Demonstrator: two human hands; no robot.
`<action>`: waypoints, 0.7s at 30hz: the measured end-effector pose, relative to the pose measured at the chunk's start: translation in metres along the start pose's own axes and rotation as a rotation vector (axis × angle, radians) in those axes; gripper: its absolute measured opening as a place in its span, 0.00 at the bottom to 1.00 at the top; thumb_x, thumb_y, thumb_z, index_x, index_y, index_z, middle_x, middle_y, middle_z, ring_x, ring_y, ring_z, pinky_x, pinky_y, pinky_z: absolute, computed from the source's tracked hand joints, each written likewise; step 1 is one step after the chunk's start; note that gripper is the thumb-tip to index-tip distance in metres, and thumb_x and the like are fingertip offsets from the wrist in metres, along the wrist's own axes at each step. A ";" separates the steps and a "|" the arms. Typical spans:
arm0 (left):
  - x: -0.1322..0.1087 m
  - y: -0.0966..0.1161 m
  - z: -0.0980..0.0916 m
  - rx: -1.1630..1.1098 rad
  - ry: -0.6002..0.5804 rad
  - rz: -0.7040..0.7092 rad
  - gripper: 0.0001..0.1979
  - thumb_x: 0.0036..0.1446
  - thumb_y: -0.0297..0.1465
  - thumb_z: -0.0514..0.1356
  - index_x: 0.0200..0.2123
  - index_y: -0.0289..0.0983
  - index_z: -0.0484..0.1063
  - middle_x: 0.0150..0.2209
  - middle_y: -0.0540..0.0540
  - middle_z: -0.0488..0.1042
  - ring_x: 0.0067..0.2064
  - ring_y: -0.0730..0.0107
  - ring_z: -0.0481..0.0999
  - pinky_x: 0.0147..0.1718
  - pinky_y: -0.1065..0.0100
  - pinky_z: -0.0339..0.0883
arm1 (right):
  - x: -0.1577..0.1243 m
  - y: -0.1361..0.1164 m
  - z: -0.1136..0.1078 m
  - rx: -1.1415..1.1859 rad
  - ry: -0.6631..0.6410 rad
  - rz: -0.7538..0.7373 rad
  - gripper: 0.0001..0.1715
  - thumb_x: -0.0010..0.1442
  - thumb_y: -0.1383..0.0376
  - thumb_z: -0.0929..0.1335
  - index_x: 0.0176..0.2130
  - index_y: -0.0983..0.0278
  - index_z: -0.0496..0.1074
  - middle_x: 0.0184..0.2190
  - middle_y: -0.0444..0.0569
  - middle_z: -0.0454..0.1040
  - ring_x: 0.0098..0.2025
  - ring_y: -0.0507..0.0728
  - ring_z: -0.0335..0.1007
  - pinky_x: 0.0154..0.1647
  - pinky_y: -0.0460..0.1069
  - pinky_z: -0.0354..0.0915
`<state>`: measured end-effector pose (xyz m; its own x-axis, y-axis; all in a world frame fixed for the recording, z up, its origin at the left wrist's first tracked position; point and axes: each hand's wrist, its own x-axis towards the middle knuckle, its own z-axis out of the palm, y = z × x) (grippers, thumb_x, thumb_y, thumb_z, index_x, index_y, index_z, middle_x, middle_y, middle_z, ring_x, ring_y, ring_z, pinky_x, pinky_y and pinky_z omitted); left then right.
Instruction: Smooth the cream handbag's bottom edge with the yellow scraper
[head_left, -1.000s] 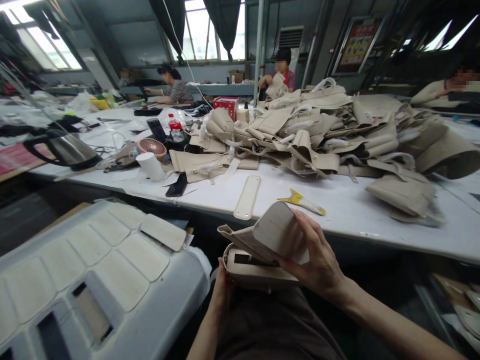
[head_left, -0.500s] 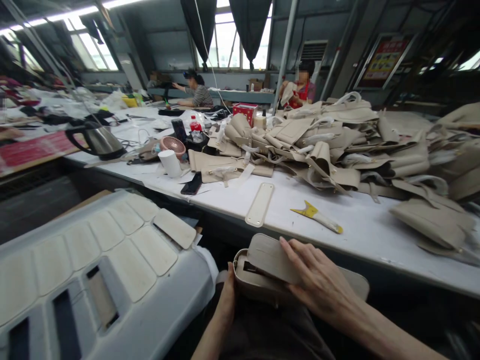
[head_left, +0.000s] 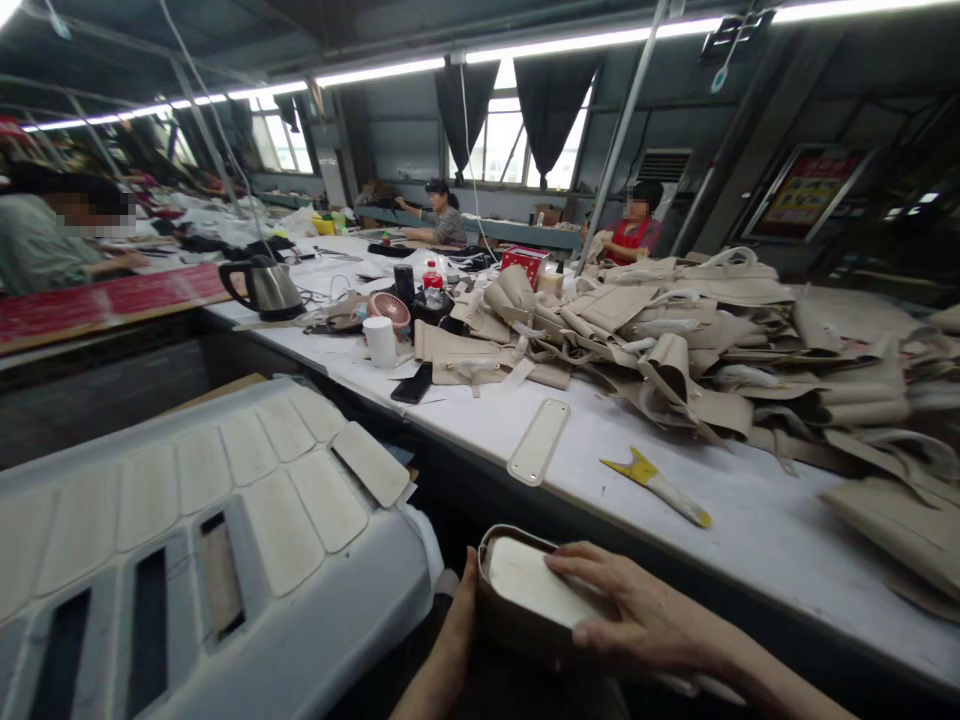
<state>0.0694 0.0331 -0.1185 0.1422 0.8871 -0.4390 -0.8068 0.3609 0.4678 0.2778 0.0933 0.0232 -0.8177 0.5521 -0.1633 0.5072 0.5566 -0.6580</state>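
Bag [head_left: 510,628], beige and unfinished, sits near centre, low in front of the table [head_left: 750,540] edge. A pale panel [head_left: 536,592] is set in its top.
Right hand [head_left: 637,620]: lies flat on the panel, fingers loosely spread, thumb along the near rim.
Left hand [head_left: 459,625]: rests against the bag's left end. Its fingers are hidden beneath, so the grip cannot be told.
On the table beyond: scraper [head_left: 656,485], oval strip [head_left: 538,442], heap of bag parts [head_left: 712,340].
Poster [head_left: 806,190], far right: red, writing unreadable.
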 end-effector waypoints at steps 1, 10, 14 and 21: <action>-0.004 0.002 0.000 0.030 -0.005 0.007 0.37 0.56 0.58 0.54 0.51 0.31 0.75 0.54 0.32 0.74 0.62 0.44 0.65 0.63 0.53 0.56 | 0.003 0.005 0.002 -0.022 0.016 -0.008 0.33 0.60 0.55 0.68 0.62 0.57 0.64 0.59 0.54 0.66 0.58 0.63 0.66 0.60 0.55 0.63; -0.006 0.002 -0.012 0.169 -0.009 0.057 0.36 0.59 0.57 0.49 0.54 0.35 0.74 0.56 0.37 0.73 0.62 0.49 0.66 0.61 0.58 0.59 | 0.013 0.022 0.032 -0.286 0.141 -0.017 0.28 0.63 0.61 0.66 0.61 0.58 0.65 0.58 0.55 0.67 0.57 0.62 0.66 0.58 0.56 0.65; -0.009 0.003 -0.006 0.129 -0.031 0.045 0.36 0.59 0.57 0.50 0.53 0.34 0.75 0.54 0.37 0.75 0.61 0.49 0.67 0.60 0.58 0.61 | 0.018 0.012 0.036 -0.358 0.146 -0.006 0.24 0.63 0.61 0.65 0.58 0.60 0.67 0.54 0.56 0.70 0.53 0.64 0.68 0.55 0.60 0.66; -0.004 0.005 -0.003 0.112 0.059 0.030 0.37 0.58 0.56 0.52 0.52 0.29 0.74 0.50 0.31 0.76 0.56 0.46 0.73 0.57 0.55 0.63 | 0.030 0.008 0.049 -0.340 0.200 0.062 0.13 0.62 0.62 0.65 0.47 0.61 0.72 0.57 0.55 0.65 0.53 0.64 0.64 0.54 0.62 0.64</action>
<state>0.0629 0.0302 -0.1165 0.0827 0.8808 -0.4663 -0.7407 0.3673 0.5625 0.2440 0.0840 -0.0224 -0.7305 0.6823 -0.0268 0.6426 0.6737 -0.3651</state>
